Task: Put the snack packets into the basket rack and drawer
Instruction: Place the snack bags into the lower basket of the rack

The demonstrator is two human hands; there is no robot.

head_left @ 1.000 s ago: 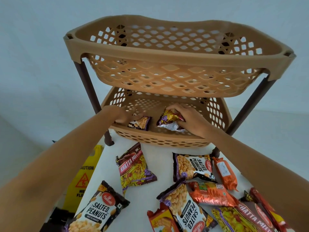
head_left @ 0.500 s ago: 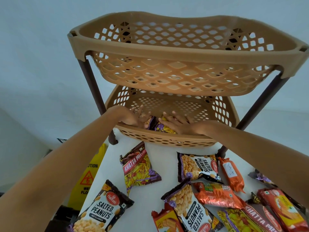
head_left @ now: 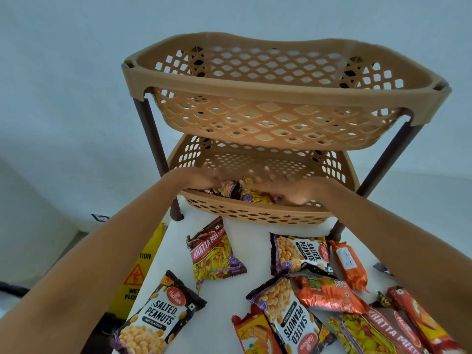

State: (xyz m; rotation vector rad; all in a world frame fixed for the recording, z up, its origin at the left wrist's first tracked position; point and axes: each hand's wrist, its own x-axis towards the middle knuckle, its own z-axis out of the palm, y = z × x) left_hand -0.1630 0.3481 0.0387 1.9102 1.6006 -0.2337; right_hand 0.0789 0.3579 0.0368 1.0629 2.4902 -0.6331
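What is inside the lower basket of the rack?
In the tan plastic lower basket lie two snack packets, one of peanuts, one yellow. Both blurred hands, left and right, cover parts of them.

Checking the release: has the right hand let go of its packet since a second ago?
Yes. The right hand now lies open, fingers spread, over the packets inside the lower basket.

A tan perforated plastic two-tier basket rack (head_left: 281, 98) on dark brown legs stands on the white table. Two snack packets, a peanut one (head_left: 228, 188) and a yellow-purple one (head_left: 255, 196), lie in its lower basket (head_left: 255, 213). More foil packets (head_left: 301, 254) lie scattered in front.
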